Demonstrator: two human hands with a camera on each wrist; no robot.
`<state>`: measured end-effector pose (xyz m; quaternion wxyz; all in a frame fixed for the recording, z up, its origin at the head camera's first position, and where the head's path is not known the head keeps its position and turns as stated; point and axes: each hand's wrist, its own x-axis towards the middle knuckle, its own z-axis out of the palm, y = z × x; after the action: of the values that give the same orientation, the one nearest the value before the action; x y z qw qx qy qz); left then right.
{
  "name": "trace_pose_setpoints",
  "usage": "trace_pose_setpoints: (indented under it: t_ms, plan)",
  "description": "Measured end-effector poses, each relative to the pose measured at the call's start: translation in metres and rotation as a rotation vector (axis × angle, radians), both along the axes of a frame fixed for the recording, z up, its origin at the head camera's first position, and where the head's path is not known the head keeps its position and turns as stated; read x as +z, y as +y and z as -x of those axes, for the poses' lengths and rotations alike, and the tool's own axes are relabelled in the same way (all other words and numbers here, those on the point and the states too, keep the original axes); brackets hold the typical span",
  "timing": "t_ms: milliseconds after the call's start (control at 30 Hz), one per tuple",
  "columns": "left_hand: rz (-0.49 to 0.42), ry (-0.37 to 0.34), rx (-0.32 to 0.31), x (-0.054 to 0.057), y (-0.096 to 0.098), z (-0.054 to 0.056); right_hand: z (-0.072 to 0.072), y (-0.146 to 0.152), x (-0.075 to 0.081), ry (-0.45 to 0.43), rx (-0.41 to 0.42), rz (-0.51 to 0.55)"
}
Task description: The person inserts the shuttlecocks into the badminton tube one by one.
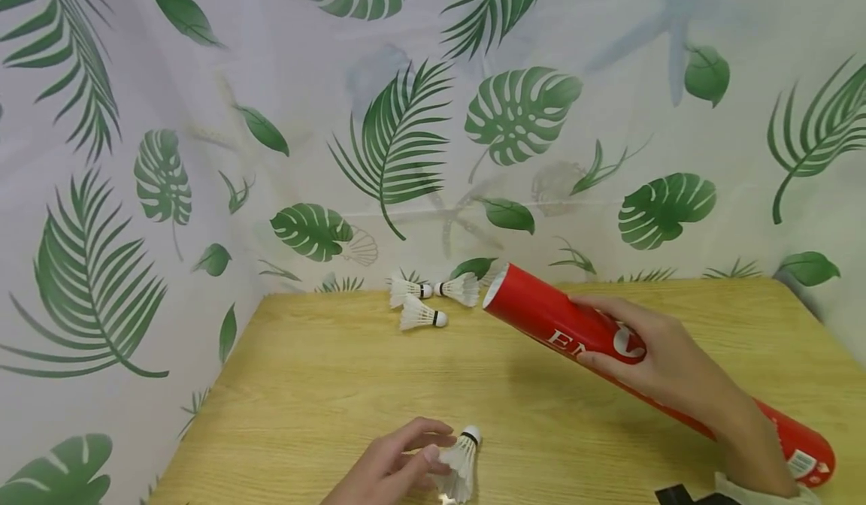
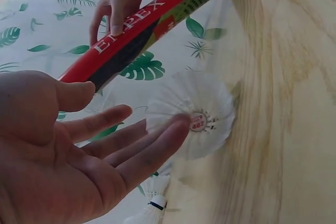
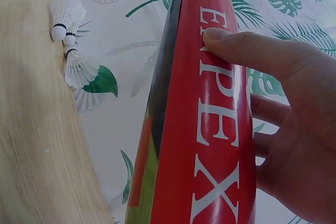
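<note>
My right hand (image 1: 683, 377) grips a long red shuttlecock tube (image 1: 534, 302) around its middle, thumb on one side and fingers on the other. The tube is held at a slant, its round white-rimmed end up and to the left. In the right wrist view, white letters run along the tube (image 3: 181, 182). Low in the head view, my left hand (image 1: 395, 464) is beside a white feather shuttlecock (image 1: 460, 466), with its fingers extended and loosely bent. The left wrist view shows the fingers overlapping that shuttlecock (image 2: 210, 95); whether they touch it I cannot tell.
Three more shuttlecocks lie together at the table's back edge; the nearest shuttlecock (image 1: 421, 315) has its cork pointing right. The wooden table (image 1: 325, 385) meets a white leaf-print cloth (image 1: 419, 249) behind and to the left.
</note>
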<state>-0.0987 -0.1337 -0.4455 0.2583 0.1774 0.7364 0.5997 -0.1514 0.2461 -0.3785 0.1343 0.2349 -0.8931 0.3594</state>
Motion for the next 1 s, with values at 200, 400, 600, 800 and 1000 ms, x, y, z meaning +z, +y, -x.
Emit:
trace_pose_setpoints:
  t_ms: [200, 400, 600, 800, 1000]
  plan:
    - [0.078, 0.157, 0.026, -0.009, 0.002, 0.013, 0.0, 0.001, 0.0, -0.016, -0.005, 0.007]
    - [0.069, 0.181, 0.101, -0.017, 0.009, 0.027, 0.0, 0.002, 0.0, -0.026, -0.008, 0.006]
    - [0.08, 0.296, 0.202, -0.024, 0.015, 0.034, -0.001, 0.002, 0.0, -0.043, -0.006, 0.009]
    - [0.134, 0.444, 0.305, -0.029, 0.016, 0.037, -0.001, 0.003, 0.002, -0.062, -0.008, 0.016]
    - [0.199, 0.439, 0.269, -0.029, 0.013, 0.042, 0.0, 0.002, 0.001, -0.07, -0.015, 0.014]
